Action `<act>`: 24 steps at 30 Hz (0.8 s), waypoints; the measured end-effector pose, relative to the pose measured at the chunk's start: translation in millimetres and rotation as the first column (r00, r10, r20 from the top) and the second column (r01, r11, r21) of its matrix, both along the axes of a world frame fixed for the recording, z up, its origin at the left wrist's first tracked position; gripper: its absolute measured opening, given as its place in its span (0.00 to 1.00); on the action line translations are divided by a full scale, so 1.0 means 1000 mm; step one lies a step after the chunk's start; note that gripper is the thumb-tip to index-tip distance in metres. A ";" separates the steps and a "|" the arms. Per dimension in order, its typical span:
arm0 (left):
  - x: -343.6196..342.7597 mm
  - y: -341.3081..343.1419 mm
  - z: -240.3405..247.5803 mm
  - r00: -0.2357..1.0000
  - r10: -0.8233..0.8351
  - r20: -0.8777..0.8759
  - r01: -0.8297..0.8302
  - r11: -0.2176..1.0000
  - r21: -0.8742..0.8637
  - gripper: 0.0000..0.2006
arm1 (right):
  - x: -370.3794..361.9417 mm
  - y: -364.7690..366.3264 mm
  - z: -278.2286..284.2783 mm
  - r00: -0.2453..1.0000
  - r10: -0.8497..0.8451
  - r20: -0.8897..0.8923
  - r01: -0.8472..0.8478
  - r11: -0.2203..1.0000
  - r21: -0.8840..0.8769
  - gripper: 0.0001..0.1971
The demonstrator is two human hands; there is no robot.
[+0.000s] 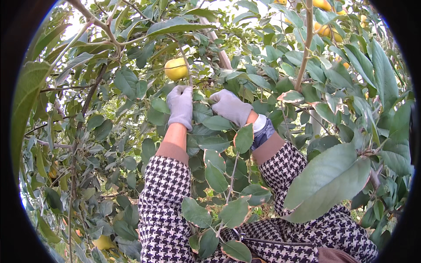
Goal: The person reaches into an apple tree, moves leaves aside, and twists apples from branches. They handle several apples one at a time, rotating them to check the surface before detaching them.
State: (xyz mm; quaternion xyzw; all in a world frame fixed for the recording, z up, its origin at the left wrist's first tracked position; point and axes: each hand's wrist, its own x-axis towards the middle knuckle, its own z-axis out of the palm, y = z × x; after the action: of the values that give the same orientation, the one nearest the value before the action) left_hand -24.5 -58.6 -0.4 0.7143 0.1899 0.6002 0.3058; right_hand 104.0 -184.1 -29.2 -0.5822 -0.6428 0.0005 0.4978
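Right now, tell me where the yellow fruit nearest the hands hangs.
The yellow fruit hangs upper centre-left in the head view, just above the gloved left hand, among green leaves.

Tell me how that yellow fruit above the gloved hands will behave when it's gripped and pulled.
The yellow fruit looks round and smooth, so it would probably roll if set down. It hangs among thin twigs, so the branch likely bends before it releases. The left hand and right hand wear knit gloves, which should help grip.

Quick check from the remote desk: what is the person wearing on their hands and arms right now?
Both the left hand and the right hand wear light grey knit gloves. The sleeves are black-and-white houndstooth, each ending in a tan ribbed cuff. On the right wrist sits a blue-and-white band, between glove and cuff; what kind of band cannot be told.
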 end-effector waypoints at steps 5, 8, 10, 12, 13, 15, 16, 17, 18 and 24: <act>-0.025 -0.014 -0.017 0.984 0.128 -0.126 -0.087 0.952 0.293 0.10 | -0.003 -0.015 -0.008 0.993 -0.043 0.110 0.030 0.992 0.119 0.19; -0.058 -0.055 -0.035 0.987 0.086 -0.138 -0.056 0.977 0.207 0.09 | -0.039 -0.054 -0.023 0.979 -0.109 0.173 0.067 0.971 0.231 0.21; -0.088 -0.079 -0.037 0.998 -0.011 -0.060 0.018 0.994 0.111 0.11 | -0.051 -0.081 -0.030 0.967 0.125 0.221 -0.184 0.945 0.270 0.22; -0.114 -0.065 -0.056 0.994 0.109 -0.029 -0.102 0.981 0.166 0.20 | -0.057 -0.105 -0.043 0.903 0.263 0.340 -0.321 0.939 0.126 0.21; -0.130 -0.067 -0.060 0.976 0.203 -0.082 -0.183 0.962 0.205 0.22 | -0.055 -0.114 -0.053 0.873 0.232 0.428 -0.280 0.959 0.051 0.20; -0.153 -0.062 -0.076 0.918 0.329 -0.222 -0.287 0.936 0.202 0.23 | -0.050 -0.132 -0.069 0.806 0.132 0.577 -0.139 0.990 -0.032 0.18; -0.165 -0.056 -0.085 0.878 0.364 -0.311 -0.293 0.922 0.252 0.23 | -0.044 -0.136 -0.079 0.793 0.076 0.604 -0.074 0.997 -0.028 0.18; -0.176 -0.051 -0.098 0.829 0.398 -0.393 -0.293 0.907 0.302 0.23 | -0.040 -0.138 -0.092 0.776 0.020 0.631 -0.009 1.000 -0.020 0.18; -0.179 -0.047 -0.111 0.829 0.363 -0.426 -0.274 0.927 0.257 0.21 | -0.037 -0.143 -0.102 0.753 -0.026 0.658 0.037 0.999 -0.002 0.18; -0.161 -0.097 -0.182 0.856 0.401 -0.327 -0.223 0.856 0.467 0.10 | -0.063 -0.152 -0.134 0.716 -0.036 0.697 0.034 0.999 0.016 0.21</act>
State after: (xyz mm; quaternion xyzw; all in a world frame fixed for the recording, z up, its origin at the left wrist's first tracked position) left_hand -185.4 -155.7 -182.3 0.8310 0.2349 0.5042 -0.0030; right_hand 41.2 -335.6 -163.2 -0.5511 -0.7718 -0.2287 0.2197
